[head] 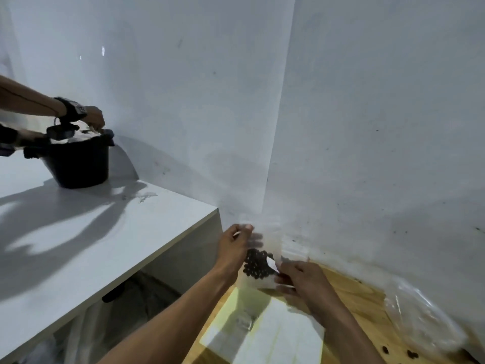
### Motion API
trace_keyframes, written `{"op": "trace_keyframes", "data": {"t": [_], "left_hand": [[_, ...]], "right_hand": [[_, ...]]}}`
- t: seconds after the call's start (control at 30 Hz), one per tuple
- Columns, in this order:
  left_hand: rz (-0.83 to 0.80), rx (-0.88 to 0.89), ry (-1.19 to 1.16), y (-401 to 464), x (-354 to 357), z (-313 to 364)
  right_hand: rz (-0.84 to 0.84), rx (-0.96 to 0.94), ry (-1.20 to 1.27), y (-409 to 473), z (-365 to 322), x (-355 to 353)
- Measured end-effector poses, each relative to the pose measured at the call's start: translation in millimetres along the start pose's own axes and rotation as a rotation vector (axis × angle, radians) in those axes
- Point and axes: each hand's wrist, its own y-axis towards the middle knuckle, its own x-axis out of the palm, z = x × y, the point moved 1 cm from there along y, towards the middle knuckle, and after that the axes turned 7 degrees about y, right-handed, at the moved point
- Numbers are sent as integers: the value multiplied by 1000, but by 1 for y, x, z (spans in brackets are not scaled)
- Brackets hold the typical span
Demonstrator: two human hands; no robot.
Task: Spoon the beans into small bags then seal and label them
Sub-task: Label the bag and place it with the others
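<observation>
Clear small plastic bag of dark round beans held above wooden desk; left hand fingers pinch its top, right hand fingers pinch its lower side. Probably sealing; next, press the top closed, then label.

Scuffed white walls corner a white counter and wooden tabletop.

A: so what kind of place is this? looks like a bare back room to me, not a kitchen.

B: yeah, scuffed white walls meeting in 1 corner, a plain white counter, a wooden tabletop, another person's hand working at a black bucket.
</observation>
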Motion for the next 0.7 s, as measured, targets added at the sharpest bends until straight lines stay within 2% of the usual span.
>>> {"op": "trace_keyframes", "data": {"t": [0.1,0.17,0.53,0.7], "left_hand": [[-50,-2,-9,-8,21,7],[-93,-1,2,-13,34,14],[-207,15,-25,-32,83,32],[-279,32,9,-38,91,33]], "right_hand": [[90,-212,-160,2,-28,-11],[148,-275,-273,3,-40,-20],[359,-412,-425,4,-54,-55],[406,-413,-417,6,-49,-65]]}}
